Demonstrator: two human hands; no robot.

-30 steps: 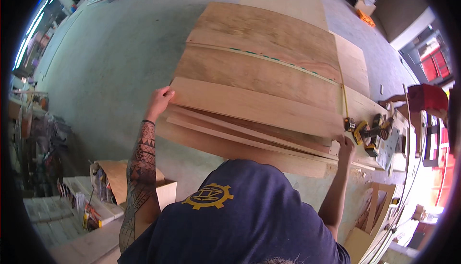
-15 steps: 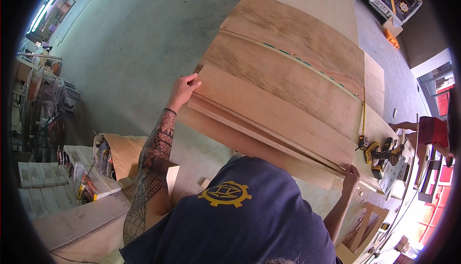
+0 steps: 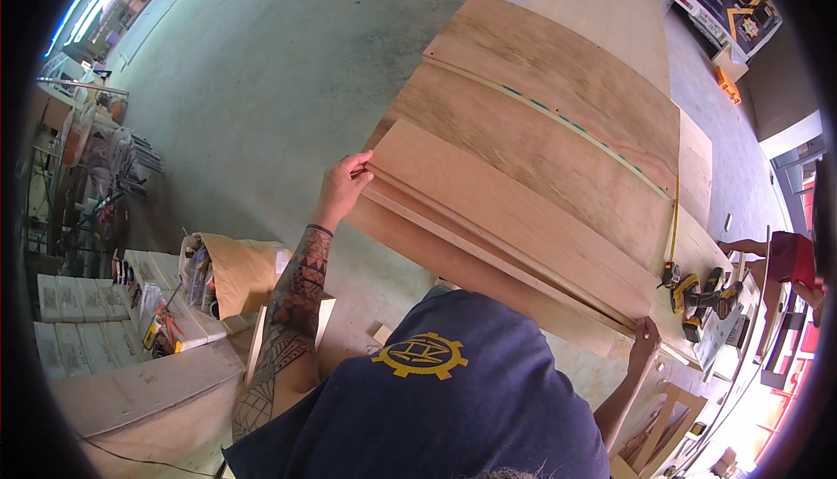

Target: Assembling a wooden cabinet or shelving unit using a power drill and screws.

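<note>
A long, flat wooden board (image 3: pixel 514 217) lies along the near side of a big plywood sheet (image 3: pixel 558 69). My left hand (image 3: pixel 346 187) pinches the board's near left corner between thumb and fingers. At the other end, my right hand (image 3: pixel 643 341) holds the near right corner, with some of its fingers hidden. Below the board's near edge, narrow wooden strips run parallel to it, and a dark gap shows between them. A pale strip with green marks (image 3: pixel 558 118) crosses the plywood farther back.
A yellow tape measure (image 3: pixel 670 273) and cordless drills (image 3: pixel 697 300) rest right of the board. Boxes (image 3: pixel 78 300) and a brown paper bag (image 3: pixel 231 274) stand at the left. Another person in red (image 3: pixel 793 257) is at the far right. A van (image 3: pixel 728 4) is parked at the back right.
My left hand has slid toward me along the board's left end, to its near corner. The right hand stays at the other end. The whole view has shifted slightly.
</note>
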